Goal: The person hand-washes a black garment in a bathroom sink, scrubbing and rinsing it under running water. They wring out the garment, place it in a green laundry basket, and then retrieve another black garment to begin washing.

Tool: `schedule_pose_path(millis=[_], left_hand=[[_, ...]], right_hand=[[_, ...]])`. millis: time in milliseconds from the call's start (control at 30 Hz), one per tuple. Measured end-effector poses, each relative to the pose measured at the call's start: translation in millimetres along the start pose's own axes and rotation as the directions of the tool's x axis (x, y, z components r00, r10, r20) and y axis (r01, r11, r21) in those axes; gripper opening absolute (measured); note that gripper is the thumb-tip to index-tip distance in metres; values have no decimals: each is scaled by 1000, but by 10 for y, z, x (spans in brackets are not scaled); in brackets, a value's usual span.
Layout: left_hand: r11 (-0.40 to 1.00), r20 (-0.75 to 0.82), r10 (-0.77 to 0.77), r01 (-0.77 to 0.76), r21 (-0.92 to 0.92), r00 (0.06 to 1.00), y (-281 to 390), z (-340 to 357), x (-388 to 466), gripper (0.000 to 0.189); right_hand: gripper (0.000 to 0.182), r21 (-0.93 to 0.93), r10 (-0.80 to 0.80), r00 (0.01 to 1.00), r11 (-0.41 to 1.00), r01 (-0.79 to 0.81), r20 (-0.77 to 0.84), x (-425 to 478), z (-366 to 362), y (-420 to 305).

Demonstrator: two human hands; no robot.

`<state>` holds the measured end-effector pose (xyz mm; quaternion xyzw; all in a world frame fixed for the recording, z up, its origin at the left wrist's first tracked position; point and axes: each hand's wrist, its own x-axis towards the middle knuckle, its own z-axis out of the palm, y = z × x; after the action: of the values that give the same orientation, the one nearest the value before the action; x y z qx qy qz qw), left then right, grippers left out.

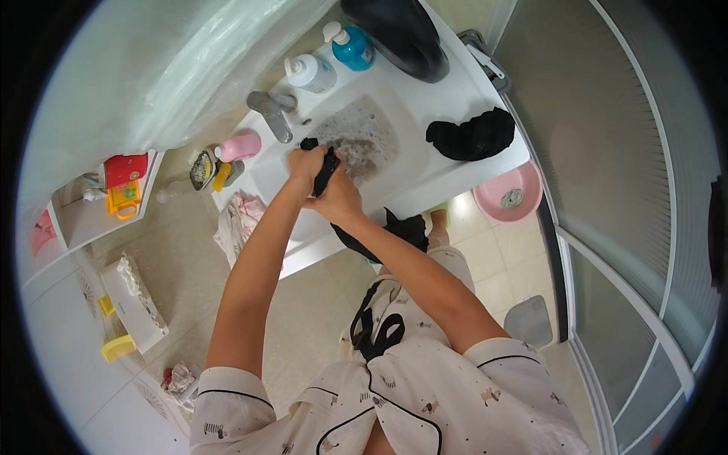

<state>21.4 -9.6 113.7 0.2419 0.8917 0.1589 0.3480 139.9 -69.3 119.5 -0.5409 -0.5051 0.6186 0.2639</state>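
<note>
Over the left side of a white washbasin (pixel 409 187), my left hand (pixel 305 168) and my right hand (pixel 339 193) grip a bunched black cloth (pixel 326 172) between them, the two hands close together. Beside them, grey soapy water (pixel 364 142) with suds lies in the bowl. Another black cloth (pixel 475 135) rests in a crumpled heap on the basin's right rim. More black fabric (pixel 406 230) hangs at the front edge below my right forearm. A grey metal faucet (pixel 273 114) stands just beyond my left hand.
Behind the bowl stand a white pump bottle (pixel 311 73), a blue pump bottle (pixel 352 48) and a large black object (pixel 404 37). A pink bottle (pixel 239 147), brushes (pixel 203 169) and pale cloths (pixel 242 224) are at left. A pink tub (pixel 509 193) sits on the floor at right, near glass doors (pixel 591 114).
</note>
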Motion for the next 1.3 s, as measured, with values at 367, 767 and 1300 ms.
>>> schedule_pose_path(millis=[367,767,1300], left_hand=[[485,606,632,363,-796,483,187,-548,-138,102],[594,589,707,123,-795,390,527,-659,-278,36],[813,45,500,-486,321,865,446,-148,-115,10]], right_hand=[[36,537,91,623,420,-732,777,61,-780,-448],[65,621,-387,599,-82,-779,701,-13,-596,-223],[29,225,96,995,970,-94,3,379,285,-3]])
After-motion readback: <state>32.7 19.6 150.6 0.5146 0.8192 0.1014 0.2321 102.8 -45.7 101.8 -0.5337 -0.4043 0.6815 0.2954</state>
